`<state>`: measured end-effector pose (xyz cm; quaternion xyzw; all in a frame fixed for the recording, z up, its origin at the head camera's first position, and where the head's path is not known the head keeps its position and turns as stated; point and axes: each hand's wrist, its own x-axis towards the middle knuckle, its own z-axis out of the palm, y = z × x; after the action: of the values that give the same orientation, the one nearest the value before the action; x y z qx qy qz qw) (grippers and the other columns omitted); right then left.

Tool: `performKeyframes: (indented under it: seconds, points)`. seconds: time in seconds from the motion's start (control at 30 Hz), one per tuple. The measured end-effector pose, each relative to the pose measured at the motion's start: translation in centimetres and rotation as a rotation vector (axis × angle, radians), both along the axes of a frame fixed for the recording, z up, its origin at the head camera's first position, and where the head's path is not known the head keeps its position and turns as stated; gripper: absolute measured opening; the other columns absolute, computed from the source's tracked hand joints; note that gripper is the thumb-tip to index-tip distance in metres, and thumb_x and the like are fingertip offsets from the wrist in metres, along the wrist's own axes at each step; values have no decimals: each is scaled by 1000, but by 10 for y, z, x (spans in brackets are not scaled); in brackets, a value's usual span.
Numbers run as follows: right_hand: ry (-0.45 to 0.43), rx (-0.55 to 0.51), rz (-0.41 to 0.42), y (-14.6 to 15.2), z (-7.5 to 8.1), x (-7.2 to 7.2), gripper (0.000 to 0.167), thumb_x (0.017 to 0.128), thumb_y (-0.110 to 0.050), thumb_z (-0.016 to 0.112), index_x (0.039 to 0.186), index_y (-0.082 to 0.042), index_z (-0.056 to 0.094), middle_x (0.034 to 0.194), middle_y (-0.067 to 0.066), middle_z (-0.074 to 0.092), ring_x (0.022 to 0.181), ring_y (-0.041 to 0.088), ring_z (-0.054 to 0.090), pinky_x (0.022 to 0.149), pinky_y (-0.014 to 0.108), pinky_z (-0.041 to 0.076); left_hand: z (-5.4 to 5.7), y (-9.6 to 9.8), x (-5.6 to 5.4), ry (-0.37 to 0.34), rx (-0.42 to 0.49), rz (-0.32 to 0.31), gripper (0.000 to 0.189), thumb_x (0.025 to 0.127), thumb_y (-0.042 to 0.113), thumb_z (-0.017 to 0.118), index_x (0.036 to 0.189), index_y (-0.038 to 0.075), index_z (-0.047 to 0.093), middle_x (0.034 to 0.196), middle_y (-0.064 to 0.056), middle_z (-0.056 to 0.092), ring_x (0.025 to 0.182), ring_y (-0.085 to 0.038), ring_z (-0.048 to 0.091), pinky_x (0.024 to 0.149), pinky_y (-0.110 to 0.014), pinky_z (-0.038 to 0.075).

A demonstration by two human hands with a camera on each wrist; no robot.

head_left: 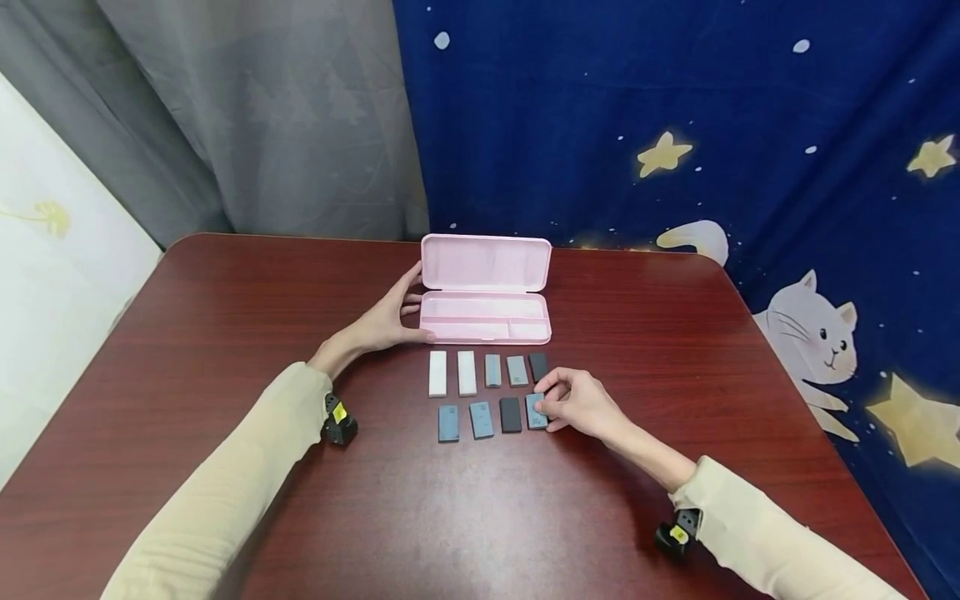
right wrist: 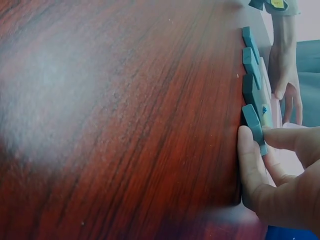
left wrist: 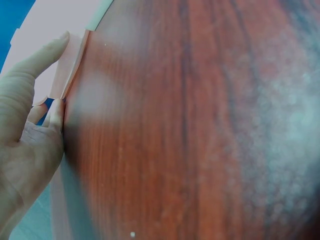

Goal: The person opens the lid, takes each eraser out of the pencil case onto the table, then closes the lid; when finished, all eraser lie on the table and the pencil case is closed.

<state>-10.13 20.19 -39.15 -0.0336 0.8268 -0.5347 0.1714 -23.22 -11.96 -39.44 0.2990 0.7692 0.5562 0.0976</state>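
A pink pencil case (head_left: 486, 340) stands open on the table, its lid raised at the back and its divided tray bare. My left hand (head_left: 384, 321) touches the case's left side, fingers extended and thumb along the front corner. In the left wrist view the thumb lies over the case (left wrist: 56, 75) edge. My right hand (head_left: 583, 407) pinches a blue-grey eraser-like block (head_left: 535, 410) between thumb and fingers, at the right end of the front row. The right wrist view shows this block (right wrist: 252, 122) with fingertips on both sides; whether it touches the table I cannot tell.
Two white blocks (head_left: 467, 373), two grey-blue ones (head_left: 517, 371) and a dark one (head_left: 537, 367) form the row before the case. Two blue blocks (head_left: 448, 423) and a dark block (head_left: 510, 415) lie in the nearer row. Curtains (head_left: 315, 125) hang behind the table (head_left: 360, 517).
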Motion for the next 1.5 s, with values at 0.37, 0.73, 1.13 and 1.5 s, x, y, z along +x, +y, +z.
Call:
performKeyframes:
  seconds: [0.37, 0.73, 1.13, 1.5]
  points:
    - [57, 39, 31, -3, 8, 3, 17, 85, 4, 67, 101, 7, 61, 79, 14, 57, 64, 29, 65, 59, 38, 58, 2, 0, 1, 5, -11, 1, 110, 73, -11, 78, 151, -5, 1, 149, -33, 16, 126, -51, 36, 106, -57, 30]
    - [72, 74, 44, 1, -2, -2, 17, 85, 2, 69, 100, 5, 62, 79, 11, 57, 61, 23, 64, 55, 34, 58, -19, -2, -10, 33, 1, 12, 115, 73, -7, 80, 154, 5, 1, 151, -27, 19, 127, -45, 39, 107, -54, 31]
    - [191, 152, -41, 10, 14, -22, 12, 89, 0, 66, 100, 2, 64, 80, 15, 63, 55, 23, 64, 53, 37, 57, -28, -3, -17, -13, -26, 21, 110, 79, 2, 78, 156, 13, 0, 154, -21, 18, 129, -37, 38, 109, -47, 31]
    - [185, 122, -91, 22, 19, -104, 27, 91, 0, 60, 117, 7, 57, 94, 22, 63, 72, 30, 68, 67, 39, 58, -20, -1, -17, -81, 21, 139, 79, 90, -5, 61, 153, 0, 13, 146, -29, 30, 122, -44, 45, 101, -50, 41]
